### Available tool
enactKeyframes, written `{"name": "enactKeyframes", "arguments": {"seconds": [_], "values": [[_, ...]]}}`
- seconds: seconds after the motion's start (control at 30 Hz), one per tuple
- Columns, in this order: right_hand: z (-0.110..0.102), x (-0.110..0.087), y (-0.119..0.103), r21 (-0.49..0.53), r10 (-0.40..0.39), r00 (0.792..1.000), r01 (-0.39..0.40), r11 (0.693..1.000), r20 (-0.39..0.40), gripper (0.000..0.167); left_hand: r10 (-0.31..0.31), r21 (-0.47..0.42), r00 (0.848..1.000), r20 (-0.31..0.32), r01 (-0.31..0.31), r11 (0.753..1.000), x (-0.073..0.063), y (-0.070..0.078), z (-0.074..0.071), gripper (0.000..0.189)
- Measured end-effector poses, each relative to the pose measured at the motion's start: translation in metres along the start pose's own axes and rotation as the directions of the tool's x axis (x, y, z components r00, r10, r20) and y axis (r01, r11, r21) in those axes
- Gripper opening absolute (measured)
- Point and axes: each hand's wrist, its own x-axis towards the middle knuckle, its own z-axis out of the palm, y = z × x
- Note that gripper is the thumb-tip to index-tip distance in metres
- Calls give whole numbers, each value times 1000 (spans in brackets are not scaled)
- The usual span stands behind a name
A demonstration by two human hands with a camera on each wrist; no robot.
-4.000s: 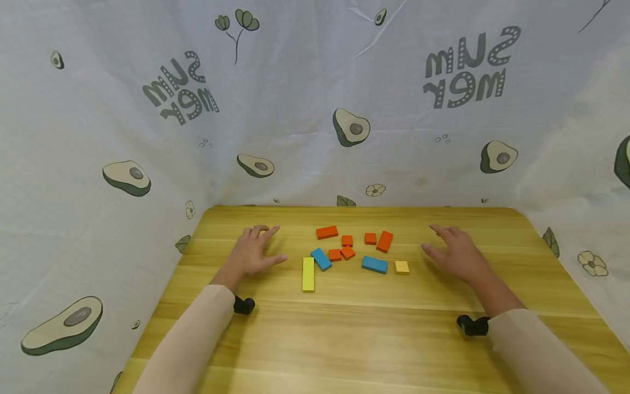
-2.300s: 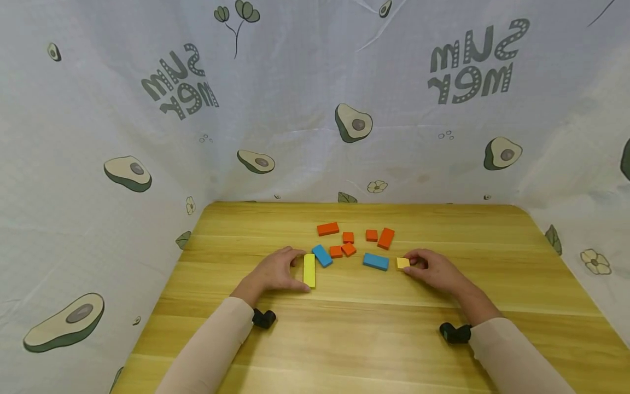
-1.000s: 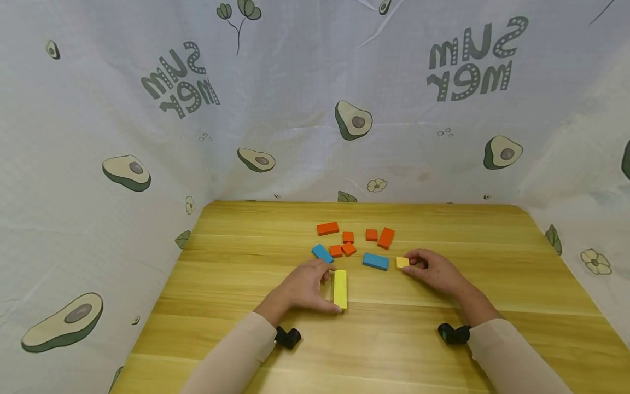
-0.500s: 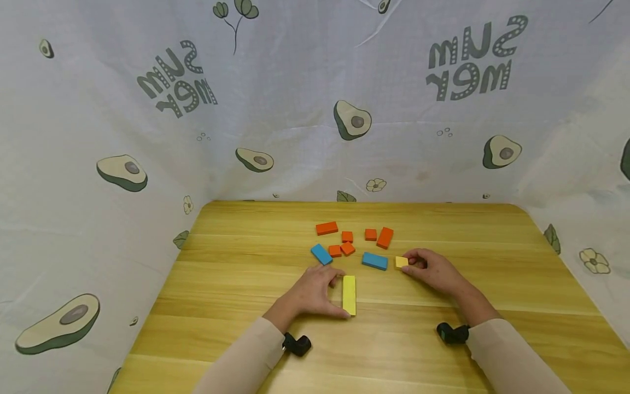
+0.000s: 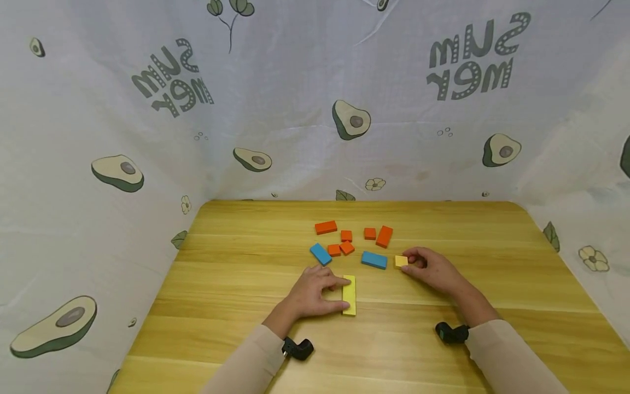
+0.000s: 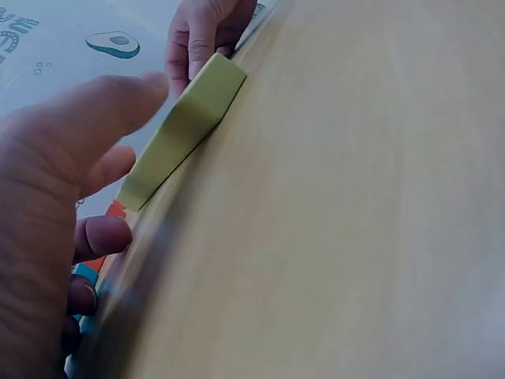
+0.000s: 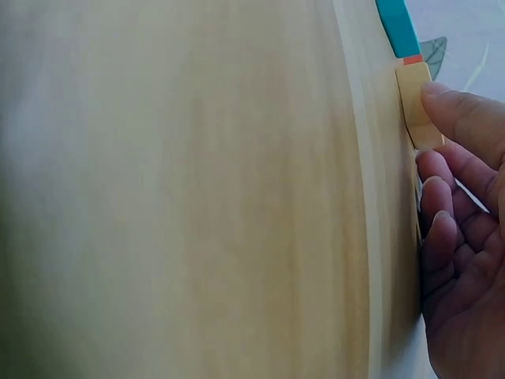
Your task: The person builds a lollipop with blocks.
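A long yellow block (image 5: 349,295) lies on the table toward the middle, its length pointing away from me. My left hand (image 5: 315,293) is at its left side, with thumb and index fingertips over its top, spread apart rather than closed round it. In the left wrist view the thumb (image 6: 102,118) stands by the block's edge; whether it touches is unclear. To the right, my right hand (image 5: 435,271) pinches a small yellow-orange square block (image 5: 401,261) between thumb and index finger. That block is on the table, just right of a blue block (image 5: 374,260).
Behind the hands lie another blue block (image 5: 321,254), a long red block (image 5: 326,227), a slanted red block (image 5: 384,236) and several small red squares (image 5: 346,236). The wooden table (image 5: 394,345) ends at a patterned cloth (image 5: 305,120) at the back and sides.
My left hand took the long yellow block, slid it right and nearer, then loosened its fingers over it. My right hand came in, took hold of the small yellow-orange block and stayed there.
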Motion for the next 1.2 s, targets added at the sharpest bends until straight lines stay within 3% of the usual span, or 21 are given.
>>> {"name": "enactKeyframes", "arguments": {"seconds": [0.37,1.2], "values": [[-2,-1,-2,-1,1,1000,-1,1000,-6,42,61,34,997,-46,-60,998,0,-2,2,50],[2,-6,-6,0,-4,999,4,1000,-34,45,34,41,999,-33,-33,999,-1,-1,3,51]]}}
